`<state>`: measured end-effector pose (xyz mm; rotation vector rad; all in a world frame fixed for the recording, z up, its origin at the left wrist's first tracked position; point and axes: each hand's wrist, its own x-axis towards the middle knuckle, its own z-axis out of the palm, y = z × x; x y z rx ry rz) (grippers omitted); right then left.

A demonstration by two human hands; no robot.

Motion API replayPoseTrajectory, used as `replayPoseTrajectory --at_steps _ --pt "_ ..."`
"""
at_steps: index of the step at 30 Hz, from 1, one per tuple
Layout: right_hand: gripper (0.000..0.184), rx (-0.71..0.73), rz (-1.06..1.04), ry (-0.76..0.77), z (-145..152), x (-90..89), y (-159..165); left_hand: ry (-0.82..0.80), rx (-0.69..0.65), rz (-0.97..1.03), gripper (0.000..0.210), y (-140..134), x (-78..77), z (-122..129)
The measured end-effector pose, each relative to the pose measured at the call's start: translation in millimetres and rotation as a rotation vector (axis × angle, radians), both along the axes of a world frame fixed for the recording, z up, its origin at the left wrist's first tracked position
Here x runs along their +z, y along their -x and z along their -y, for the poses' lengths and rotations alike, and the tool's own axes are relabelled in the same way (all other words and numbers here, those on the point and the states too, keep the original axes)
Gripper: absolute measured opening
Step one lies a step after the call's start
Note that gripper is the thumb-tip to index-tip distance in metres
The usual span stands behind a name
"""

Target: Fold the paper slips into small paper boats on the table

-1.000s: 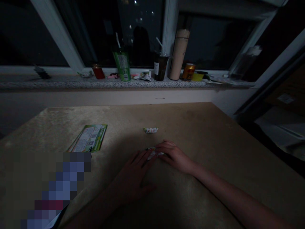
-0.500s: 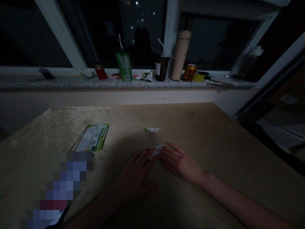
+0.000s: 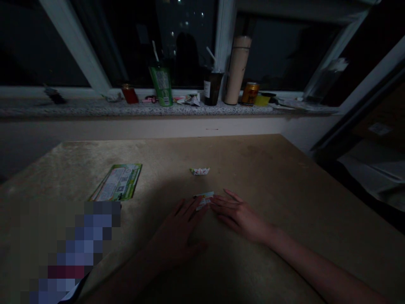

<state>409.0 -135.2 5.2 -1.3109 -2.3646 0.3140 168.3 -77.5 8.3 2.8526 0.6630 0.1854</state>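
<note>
On the table, a small piece of printed paper lies under the fingertips of both hands. My left hand rests flat with its fingers spread, the tips on the paper's left side. From the right, my right hand touches the paper's right edge with outstretched fingers. Its creases are too dark to make out. Just beyond stands a small folded paper boat, touched by neither hand.
Printed green and white packets lie at the left, above a blurred-out patch. Along the granite windowsill stand a red jar, a green cup with a straw, a dark cup, a tall flask and an orange can.
The view has shifted slightly, so everything sits a little further left. Both hands stay on the paper, with only slight movement of the right fingers.
</note>
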Motion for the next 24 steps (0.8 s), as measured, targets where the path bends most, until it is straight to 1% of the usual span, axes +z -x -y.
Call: replayPoseTrajectory --at_steps 4,6,11,14,21,24 --pt "0.038 -0.009 -0.002 -0.01 -0.2 0.8 1.4 -0.01 -0.031 -0.009 0.081 1.0 1.8 -1.4" --pt "0.038 -0.02 0.006 -0.028 -0.3 0.0 3.4 -0.042 -0.043 -0.02 0.079 1.2 2.2 -1.2" --pt "0.033 -0.052 0.041 -0.11 -0.7 -3.7 10.2 -0.164 0.038 -0.01 0.073 3.4 -2.2 4.3" --pt "0.03 -0.066 0.06 -0.121 -0.7 -5.0 12.3 -0.202 0.052 -0.011 0.067 7.2 -4.8 7.9" --pt "0.032 -0.073 0.053 -0.127 -1.4 -7.3 11.3 -0.168 0.038 -0.045 0.061 8.2 0.8 9.3" --pt "0.033 -0.075 0.043 -0.116 -1.5 -7.4 11.3 -0.155 0.041 -0.072 0.061 9.6 0.6 7.8"
